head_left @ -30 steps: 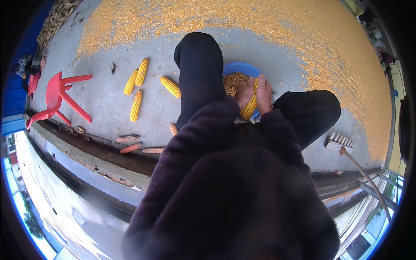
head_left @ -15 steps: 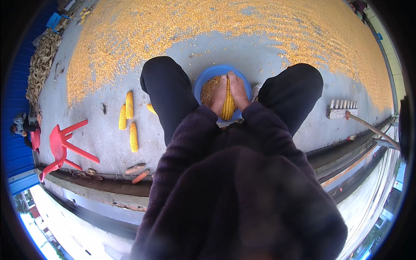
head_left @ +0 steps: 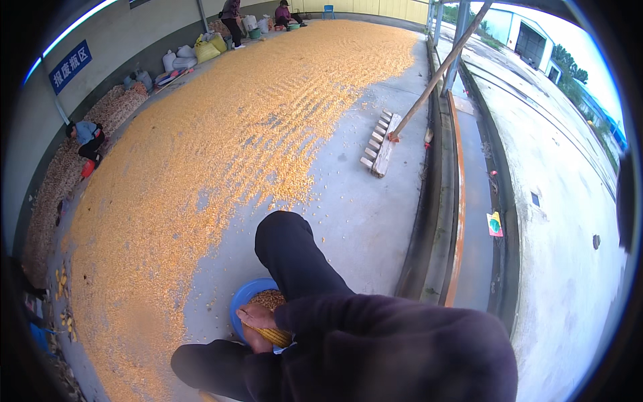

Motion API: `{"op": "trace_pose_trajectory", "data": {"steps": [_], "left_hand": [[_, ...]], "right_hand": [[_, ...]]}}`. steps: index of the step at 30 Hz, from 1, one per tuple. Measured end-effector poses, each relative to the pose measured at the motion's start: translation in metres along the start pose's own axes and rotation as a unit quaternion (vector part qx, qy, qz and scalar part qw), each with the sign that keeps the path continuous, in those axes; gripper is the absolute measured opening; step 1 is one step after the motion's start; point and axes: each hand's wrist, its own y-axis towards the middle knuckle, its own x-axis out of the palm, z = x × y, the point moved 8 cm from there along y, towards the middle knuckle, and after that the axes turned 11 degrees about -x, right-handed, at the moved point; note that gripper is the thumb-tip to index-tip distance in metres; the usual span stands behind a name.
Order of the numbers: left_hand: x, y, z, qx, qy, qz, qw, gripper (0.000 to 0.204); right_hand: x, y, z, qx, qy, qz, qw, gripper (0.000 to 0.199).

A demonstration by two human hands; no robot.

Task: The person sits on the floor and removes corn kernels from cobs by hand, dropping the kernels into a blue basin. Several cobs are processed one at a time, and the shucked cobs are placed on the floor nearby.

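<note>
Both hands are at the blue basin (head_left: 239, 301) between my knees, near the bottom of the view. My right hand (head_left: 259, 315) closes over a yellow ear of corn (head_left: 276, 336). On the ear's other side, my left hand (head_left: 256, 340) grips it, partly hidden behind the right hand. The ear lies slanted over the basin, its near end by my dark sleeve. Loose corn kernels (head_left: 269, 299) fill part of the basin beneath. My sleeves and dark trousers cover some of the basin's rim.
A wide layer of corn kernels (head_left: 221, 147) covers the floor ahead and left. A wooden rake (head_left: 383, 151) rests at right beside a sunken channel (head_left: 435, 221). Several people work along the far and left wall, near sacks (head_left: 206, 50) and a heap of cobs or husks (head_left: 107, 114).
The view has swung to the right and up, so the basin and my hands now appear lower and further left. Both hands still hold the ear of corn. The red chair is out of view.
</note>
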Motion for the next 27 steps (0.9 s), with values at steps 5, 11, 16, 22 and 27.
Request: {"op": "trace_pose_trajectory", "data": {"steps": [5, 11, 16, 22, 27], "left_hand": [[0.043, -0.008, -0.008, -0.059, 0.026, 0.097, 0.993, 0.046], [0.051, -0.011, -0.007, -0.06, 0.051, 0.108, 0.991, 0.063], [0.048, -0.012, -0.006, -0.082, 0.084, 0.14, 0.983, 0.061], [0.033, -0.019, -0.006, -0.067, 0.094, 0.175, 0.978, 0.056], [0.019, -0.016, -0.006, -0.056, 0.097, 0.212, 0.971, 0.052]], "right_hand": [[0.002, 0.001, 0.023, -0.018, -0.061, 0.004, 0.998, 0.051], [-0.023, 0.001, 0.031, 0.087, -0.039, 0.053, 0.994, 0.054], [-0.027, 0.008, 0.053, 0.143, -0.028, 0.099, 0.984, 0.055], [-0.034, 0.01, 0.046, 0.159, -0.039, 0.12, 0.979, 0.058], [-0.032, 0.005, 0.042, 0.154, -0.033, 0.122, 0.98, 0.059]]}}
